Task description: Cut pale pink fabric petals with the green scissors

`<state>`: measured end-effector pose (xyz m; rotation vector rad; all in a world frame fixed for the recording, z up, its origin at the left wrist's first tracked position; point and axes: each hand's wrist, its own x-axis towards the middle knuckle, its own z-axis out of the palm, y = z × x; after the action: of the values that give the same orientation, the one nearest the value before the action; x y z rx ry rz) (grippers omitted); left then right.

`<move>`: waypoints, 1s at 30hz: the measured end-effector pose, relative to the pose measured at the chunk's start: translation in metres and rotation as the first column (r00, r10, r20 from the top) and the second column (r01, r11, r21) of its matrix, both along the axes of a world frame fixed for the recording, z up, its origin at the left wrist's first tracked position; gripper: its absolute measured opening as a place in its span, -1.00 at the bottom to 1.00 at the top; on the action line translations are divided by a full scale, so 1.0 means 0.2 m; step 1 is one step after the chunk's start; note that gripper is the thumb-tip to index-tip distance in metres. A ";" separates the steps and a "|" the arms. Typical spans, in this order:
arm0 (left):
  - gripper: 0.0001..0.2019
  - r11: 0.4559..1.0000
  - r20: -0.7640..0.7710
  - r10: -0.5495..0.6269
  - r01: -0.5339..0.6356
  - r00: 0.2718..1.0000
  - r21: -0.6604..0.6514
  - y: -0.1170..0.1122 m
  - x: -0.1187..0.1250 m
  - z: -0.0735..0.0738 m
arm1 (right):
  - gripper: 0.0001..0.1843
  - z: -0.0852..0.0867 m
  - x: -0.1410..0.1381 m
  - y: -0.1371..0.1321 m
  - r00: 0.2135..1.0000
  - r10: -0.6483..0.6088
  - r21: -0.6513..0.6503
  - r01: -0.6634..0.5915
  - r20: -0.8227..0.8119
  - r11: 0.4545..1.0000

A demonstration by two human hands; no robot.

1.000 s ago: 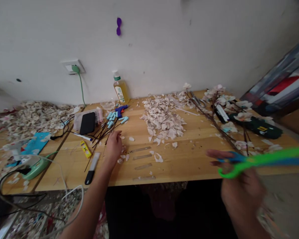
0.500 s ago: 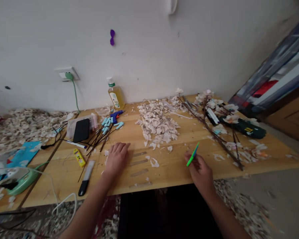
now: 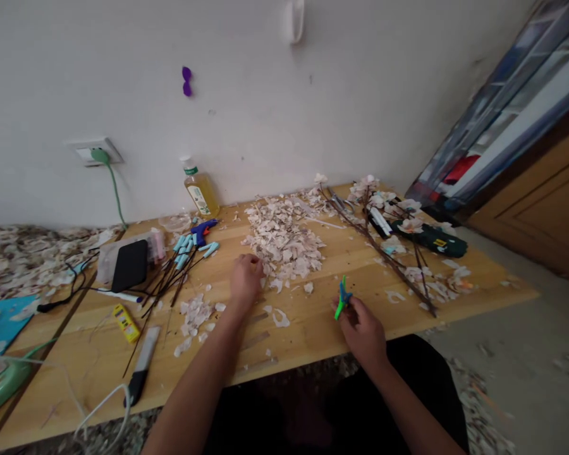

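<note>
My left hand [image 3: 246, 277] is at the near left edge of a heap of pale, thin flakes [image 3: 289, 243], its fingers curled inward at the flakes. Whatever may be between those fingertips is hidden. In my right hand [image 3: 364, 328], above the front of the table, is a small bright green and blue tool [image 3: 342, 300] whose exact kind is unclear. It points up and away from me. A ring-shaped pale scrap [image 3: 280, 318] lies on the wood between my hands. Beyond my left forearm lies a smaller patch of flakes [image 3: 195, 315].
To the right lie branches with pale blossoms [image 3: 411, 225] and a dark green object [image 3: 431, 239]. On the left are a blue glue gun [image 3: 203, 230], light-blue-tipped stems [image 3: 184, 246], a black phone [image 3: 130, 265], a yellow box [image 3: 126, 323] and a utility knife [image 3: 143, 366]. A bottle [image 3: 201, 189] stands behind.
My left hand has moved from the bare wood to the edge of the heap, and its fingers have curled. The patch of flakes it covered now shows. The view has shifted right.
</note>
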<state>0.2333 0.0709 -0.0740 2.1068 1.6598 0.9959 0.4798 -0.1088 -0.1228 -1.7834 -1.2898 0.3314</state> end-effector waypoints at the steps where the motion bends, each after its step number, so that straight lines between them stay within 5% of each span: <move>1: -0.83 0.998 0.019 0.031 -0.032 0.999 0.062 0.00 0.01 0.02 | -0.61 0.00 0.00 0.00 1.000 -0.006 -0.002 0.006 0.010 1.000; 4: -0.68 0.980 -0.052 -0.051 0.060 0.997 0.188 0.01 0.10 0.08 | -0.62 -0.01 -0.01 0.01 0.998 -0.029 0.006 0.028 0.062 1.000; 7: -0.62 0.952 -0.191 -0.263 0.286 0.946 0.106 0.07 0.31 0.09 | -0.62 -0.01 -0.01 0.02 0.990 -0.025 0.022 0.022 0.141 0.999; 11: -0.67 0.960 -0.236 -0.279 0.275 0.931 -0.050 0.21 0.59 0.08 | -0.62 -0.02 0.00 0.03 0.982 0.020 0.022 -0.025 0.186 0.999; 14: -0.80 0.947 -0.247 -0.316 0.286 0.916 -0.150 0.30 0.69 0.08 | -0.64 -0.01 0.00 0.03 0.980 0.031 0.006 -0.033 0.197 0.999; 18: -0.89 0.937 -0.147 -0.349 0.346 0.925 -0.050 0.37 0.65 0.13 | -0.66 0.00 -0.01 0.03 0.978 0.042 0.020 -0.047 0.205 0.999; 23: -0.91 0.951 0.184 -0.309 0.301 0.933 0.071 0.33 0.45 0.26 | -0.68 0.01 -0.01 0.03 0.976 0.037 0.044 -0.048 0.212 0.998; 26: -0.88 0.951 0.470 -0.259 0.307 0.844 -0.027 0.14 0.33 0.26 | -0.69 0.00 0.01 0.02 0.979 0.035 0.060 -0.048 0.201 0.997; 30: -0.73 0.926 0.787 -0.103 0.348 0.608 -0.147 -0.20 0.24 0.12 | -0.67 0.03 -0.04 0.01 0.992 0.122 0.090 -0.118 -0.037 0.989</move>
<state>0.2817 0.0303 -0.0508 1.3262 0.9748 1.2326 0.4711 -0.1074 -0.1167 -1.6212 -1.3640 0.3724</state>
